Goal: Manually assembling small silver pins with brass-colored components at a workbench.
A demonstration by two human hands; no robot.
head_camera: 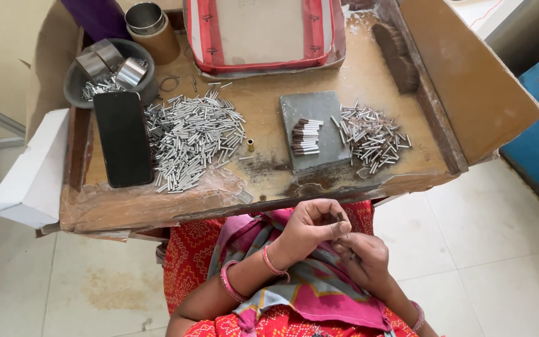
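Observation:
My left hand (312,226) and my right hand (364,257) meet over my lap, just below the front edge of the wooden tray table (263,134). The left fingers pinch a small dark tuft of bristles; the right fingers curl closed beside them, and what they hold is hidden. A grey slab (325,118) on the table carries a row of small tubes with dark bristle tips (305,137). A large pile of short silver metal tubes (191,138) lies left of the slab, a smaller pile (372,134) to its right.
A black phone (123,138) lies at the table's left. Behind it are a dark bowl (77,84) with metal pieces, a cardboard cylinder (152,30) and a red-trimmed cushion (263,31). A brush (397,55) lies at the back right, a white box (32,171) at the left edge.

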